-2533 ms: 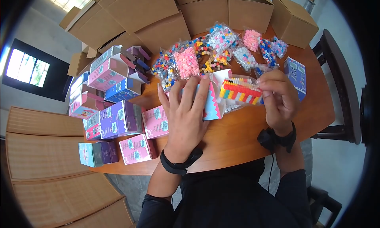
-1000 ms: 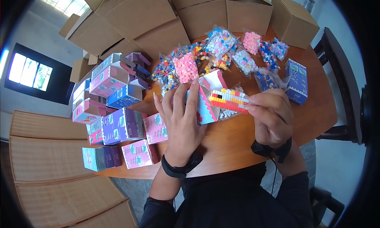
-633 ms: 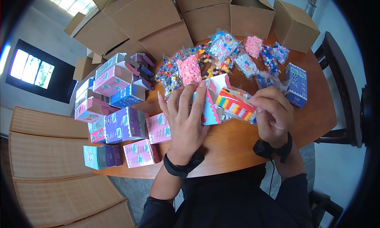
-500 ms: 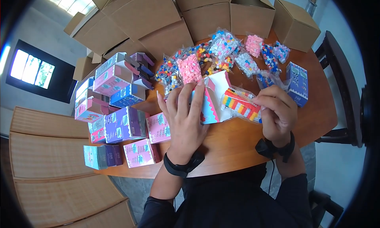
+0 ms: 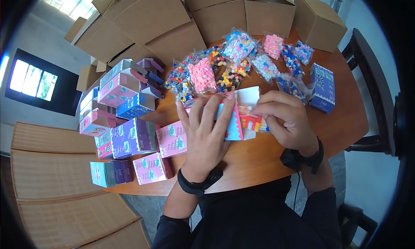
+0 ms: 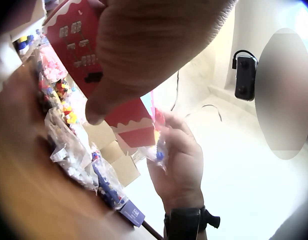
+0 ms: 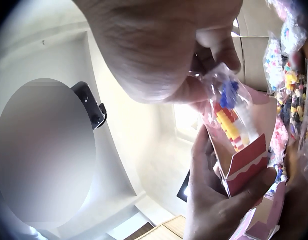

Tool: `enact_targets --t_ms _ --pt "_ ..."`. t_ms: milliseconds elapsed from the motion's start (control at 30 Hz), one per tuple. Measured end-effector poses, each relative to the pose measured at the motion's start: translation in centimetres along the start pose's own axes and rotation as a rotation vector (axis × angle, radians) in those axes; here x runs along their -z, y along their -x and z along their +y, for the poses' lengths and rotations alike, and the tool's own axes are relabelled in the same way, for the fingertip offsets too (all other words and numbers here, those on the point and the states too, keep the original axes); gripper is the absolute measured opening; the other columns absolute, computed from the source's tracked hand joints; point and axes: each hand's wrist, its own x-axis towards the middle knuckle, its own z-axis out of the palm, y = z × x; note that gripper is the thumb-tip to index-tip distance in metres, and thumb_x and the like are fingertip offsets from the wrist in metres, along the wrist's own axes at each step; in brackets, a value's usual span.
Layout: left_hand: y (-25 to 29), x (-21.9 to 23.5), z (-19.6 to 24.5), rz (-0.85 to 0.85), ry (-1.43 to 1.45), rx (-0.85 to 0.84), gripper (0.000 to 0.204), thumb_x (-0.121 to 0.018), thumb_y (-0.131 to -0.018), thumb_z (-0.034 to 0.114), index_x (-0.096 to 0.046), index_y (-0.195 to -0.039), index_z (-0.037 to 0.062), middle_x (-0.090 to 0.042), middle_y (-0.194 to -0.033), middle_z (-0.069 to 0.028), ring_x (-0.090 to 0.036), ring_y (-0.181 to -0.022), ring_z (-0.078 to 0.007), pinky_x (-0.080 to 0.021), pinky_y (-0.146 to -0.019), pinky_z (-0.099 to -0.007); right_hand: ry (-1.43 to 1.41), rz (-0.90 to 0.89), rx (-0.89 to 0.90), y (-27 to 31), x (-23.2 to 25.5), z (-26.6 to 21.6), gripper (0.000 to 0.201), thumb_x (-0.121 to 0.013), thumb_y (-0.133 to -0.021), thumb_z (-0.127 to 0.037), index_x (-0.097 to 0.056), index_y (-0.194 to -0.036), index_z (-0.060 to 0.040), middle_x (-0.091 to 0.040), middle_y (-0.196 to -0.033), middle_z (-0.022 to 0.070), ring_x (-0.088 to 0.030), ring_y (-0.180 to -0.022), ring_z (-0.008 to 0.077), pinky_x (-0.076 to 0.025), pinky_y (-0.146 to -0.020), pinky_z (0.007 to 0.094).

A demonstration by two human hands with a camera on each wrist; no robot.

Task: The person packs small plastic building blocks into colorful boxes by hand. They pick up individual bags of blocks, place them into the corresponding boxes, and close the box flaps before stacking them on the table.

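Note:
My left hand (image 5: 203,138) grips a small pink and light-blue carton (image 5: 234,127) just above the table, its open end facing right with a white flap (image 5: 249,94) lifted. In the left wrist view the thumb lies along the carton's red side (image 6: 69,47). My right hand (image 5: 288,119) pinches the end of a clear plastic bag of small coloured bricks (image 5: 251,122), red, yellow and white. In the right wrist view this bag (image 7: 230,125) sits partly inside the carton's mouth, behind a red end flap (image 7: 248,159), with blue bricks at its outer end.
Several bags of loose bricks, such as a pink one (image 5: 201,75), lie across the table's back. Pink, purple and blue cartons (image 5: 134,136) stand at the left; a blue carton (image 5: 322,88) stands at the right. Large brown cardboard boxes (image 5: 220,15) line the back edge.
My right hand has brought the brick bag left from outside the carton, so that part of it is now within the opening. My left hand keeps hold of the carton.

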Motion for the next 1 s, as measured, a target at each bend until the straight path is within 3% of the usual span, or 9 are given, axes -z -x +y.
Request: enact_targets --t_ms 233,300,367,467,533,633,733,933,1000 --pt "0.0 -0.1 0.2 0.008 0.009 -0.034 0.087 -0.081 -0.054 0.014 -0.046 -0.133 0.0137 -0.048 -0.123 -0.0078 -0.044 -0.116 -0.0300 -0.016 -0.109 -0.0579 -0.169 -0.068 -0.243 0.4 -1.3 -0.1 0.026 -0.062 -0.081 0.002 -0.062 -0.106 -0.0015 -0.062 -0.090 0.0104 -0.065 -0.085 0.0218 -0.052 -0.071 0.0294" --pt "0.0 -0.2 0.0 0.007 -0.002 -0.028 0.088 -0.081 -0.054 0.014 -0.045 -0.134 0.0133 -0.048 -0.124 -0.0083 -0.044 -0.117 -0.0303 -0.016 -0.109 -0.0576 -0.470 0.114 -0.350 0.5 -3.0 -1.0 0.028 -0.062 -0.080 0.004 -0.060 -0.108 -0.0016 -0.061 -0.087 0.0099 -0.065 -0.082 0.0200 -0.052 -0.071 0.0284" --pt "0.1 -0.4 -0.1 0.032 0.029 -0.034 0.088 -0.081 -0.054 0.014 -0.045 -0.135 0.0124 -0.048 -0.124 -0.0088 -0.044 -0.117 -0.0309 -0.016 -0.109 -0.0576 -0.597 0.235 -0.386 0.8 -3.9 -1.0 0.029 -0.063 -0.080 0.005 -0.058 -0.107 -0.0018 -0.059 -0.085 0.0089 -0.065 -0.083 0.0177 -0.052 -0.071 0.0273" --pt "0.1 -0.4 0.0 0.052 0.061 -0.055 0.089 -0.081 -0.055 0.014 -0.043 -0.135 0.0110 -0.049 -0.124 -0.0098 -0.044 -0.116 -0.0319 -0.016 -0.109 -0.0576 -0.487 0.190 -0.390 1.2 -3.7 -0.5 0.025 -0.064 -0.079 0.004 -0.059 -0.103 -0.0025 -0.057 -0.084 0.0073 -0.062 -0.088 0.0154 -0.052 -0.069 0.0268" --pt "0.2 -0.3 0.3 0.063 0.077 -0.061 0.085 -0.079 -0.057 0.014 -0.044 -0.134 0.0106 -0.049 -0.123 -0.0096 -0.044 -0.116 -0.0312 -0.016 -0.107 -0.0588 -0.357 -0.010 -0.462 1.4 -2.3 -0.1 0.020 -0.065 -0.078 0.002 -0.060 -0.097 -0.0032 -0.057 -0.085 0.0069 -0.061 -0.093 0.0165 -0.051 -0.067 0.0279" --pt "0.1 -0.2 0.4 0.085 0.080 -0.038 0.077 -0.076 -0.062 0.017 -0.046 -0.133 0.0099 -0.049 -0.121 -0.0089 -0.045 -0.114 -0.0294 -0.017 -0.105 -0.0611 -0.077 -0.120 -0.128 0.9 -2.0 0.0 0.014 -0.065 -0.075 0.000 -0.062 -0.088 -0.0032 -0.056 -0.086 0.0073 -0.058 -0.089 0.0210 -0.049 -0.064 0.0324" --pt "0.1 -0.1 0.1 0.090 0.081 -0.018 0.078 -0.077 -0.062 0.017 -0.046 -0.133 0.0094 -0.049 -0.122 -0.0090 -0.045 -0.114 -0.0296 -0.017 -0.105 -0.0611 0.128 -0.109 0.107 0.2 -2.3 -0.4 0.010 -0.065 -0.073 -0.005 -0.063 -0.083 -0.0029 -0.055 -0.085 0.0086 -0.055 -0.078 0.0264 -0.045 -0.064 0.0370" --pt "0.0 -0.3 0.3 0.025 0.076 -0.070 0.078 -0.076 -0.062 0.017 -0.046 -0.133 0.0110 -0.048 -0.123 -0.0076 -0.045 -0.113 -0.0285 -0.020 -0.104 -0.0607 0.283 -0.220 0.010 1.1 -2.5 -0.2 0.019 -0.062 -0.077 -0.011 -0.065 -0.095 -0.0072 -0.052 -0.082 0.0090 -0.057 -0.078 0.0265 -0.046 -0.066 0.0376" --pt "0.0 -0.5 0.5 0.036 0.070 -0.072 0.078 -0.076 -0.062 0.016 -0.046 -0.133 0.0110 -0.048 -0.123 -0.0075 -0.045 -0.114 -0.0282 -0.021 -0.103 -0.0607 0.447 -0.252 -0.141 1.1 -2.5 -0.8 0.025 -0.060 -0.078 -0.012 -0.063 -0.103 -0.0090 -0.053 -0.084 0.0090 -0.057 -0.080 0.0263 -0.047 -0.066 0.0374"
